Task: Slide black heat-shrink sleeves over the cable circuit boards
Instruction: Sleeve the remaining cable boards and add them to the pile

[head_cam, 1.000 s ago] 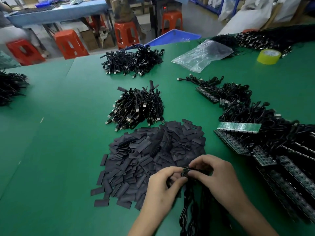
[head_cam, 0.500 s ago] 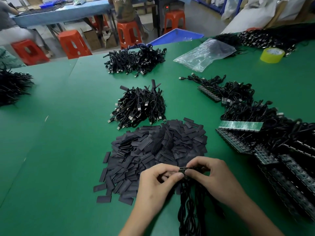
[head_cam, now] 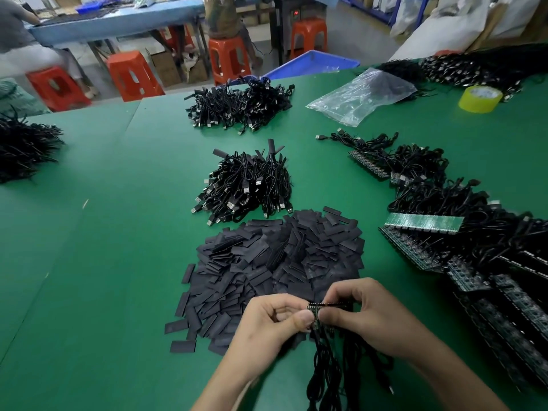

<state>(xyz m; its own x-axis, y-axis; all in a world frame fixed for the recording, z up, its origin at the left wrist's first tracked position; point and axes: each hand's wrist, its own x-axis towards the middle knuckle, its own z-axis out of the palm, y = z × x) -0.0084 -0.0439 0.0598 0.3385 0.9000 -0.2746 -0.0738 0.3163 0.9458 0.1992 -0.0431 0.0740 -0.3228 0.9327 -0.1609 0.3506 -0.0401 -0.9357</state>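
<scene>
A strip of small circuit boards (head_cam: pixel 329 304) with black cables (head_cam: pixel 323 378) hanging toward me is held between both hands near the table's front edge. My left hand (head_cam: pixel 272 324) pinches the strip's left end board with thumb and fingers. My right hand (head_cam: pixel 370 318) grips the rest of the strip from the right. Just beyond the hands lies a big heap of flat black heat-shrink sleeves (head_cam: pixel 272 262). Whether a sleeve is on the pinched board is hidden by my fingers.
On the green table (head_cam: pixel 103 277), a pile of sleeved cables (head_cam: pixel 246 185) lies behind the heap, another (head_cam: pixel 240 105) farther back. Cables with bare board strips (head_cam: pixel 444 232) crowd the right side. A clear bag (head_cam: pixel 361 96), yellow tape roll (head_cam: pixel 480 99) and cable bundle (head_cam: pixel 23 143) lie around.
Both hands stay pinched on the board strip with only small finger shifts. The view has tilted slightly, so the table contents sit a little lower in the picture.
</scene>
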